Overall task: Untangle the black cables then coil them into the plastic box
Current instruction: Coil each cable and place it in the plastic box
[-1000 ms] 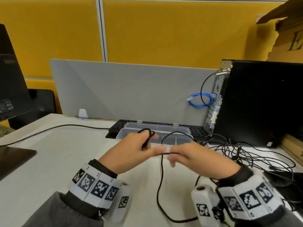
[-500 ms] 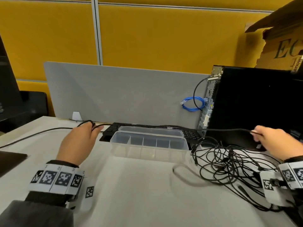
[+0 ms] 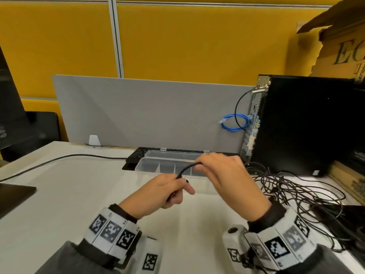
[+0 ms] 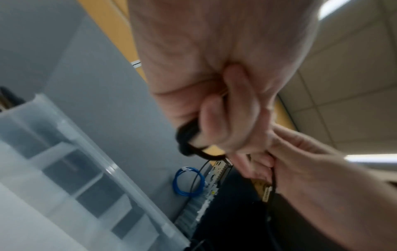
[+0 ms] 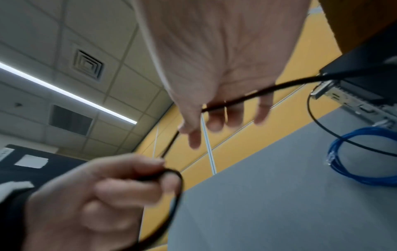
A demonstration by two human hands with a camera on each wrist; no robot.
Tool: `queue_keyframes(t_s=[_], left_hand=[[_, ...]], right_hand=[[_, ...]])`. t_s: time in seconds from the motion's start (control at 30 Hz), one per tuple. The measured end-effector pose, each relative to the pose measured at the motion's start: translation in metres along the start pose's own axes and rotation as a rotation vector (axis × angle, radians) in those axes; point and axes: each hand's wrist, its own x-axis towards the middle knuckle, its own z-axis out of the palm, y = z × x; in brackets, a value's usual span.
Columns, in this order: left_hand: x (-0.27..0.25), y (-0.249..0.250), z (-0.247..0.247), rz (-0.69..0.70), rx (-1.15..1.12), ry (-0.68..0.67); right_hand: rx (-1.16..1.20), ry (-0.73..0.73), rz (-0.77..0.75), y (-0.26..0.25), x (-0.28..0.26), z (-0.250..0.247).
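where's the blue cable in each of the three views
Head: blue cable coiled at right of centre, beside the computer.
Left wrist: low centre.
Right wrist: right edge, lower half.
Shared landmark: the grey divider behind it.

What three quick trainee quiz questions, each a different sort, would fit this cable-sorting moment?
1. True or false: the plastic box already holds a coiled cable.
2. Which hands hold the black cable? A) left only B) right only C) both
3. Fill in: the tangled cables lie in front of the black ____.

Key: 1 false; its visible compartments look empty. 2 C; left hand and right hand. 3 computer tower.
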Motion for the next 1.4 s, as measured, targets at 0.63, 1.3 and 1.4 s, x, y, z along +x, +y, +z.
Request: queue_keyframes(t_s=[0.63,1.3,1.4], left_hand=[[-0.011,0.003,-0.006,0.064,0.6,0.116],[-0.026,-0.028,-0.103,-0.12,0.447,0.94],[-0.017,-0.027,-0.091,-0.091,0.472,0.889]], right_hand=[[0.158,-0.38,-0.034,0.007,-0.006,-0.012],[-0.132,-0.372,0.493,0.127,-0.055,-0.059],[0.015,-0.403,0.372,0.09,-0.038,-0.036]])
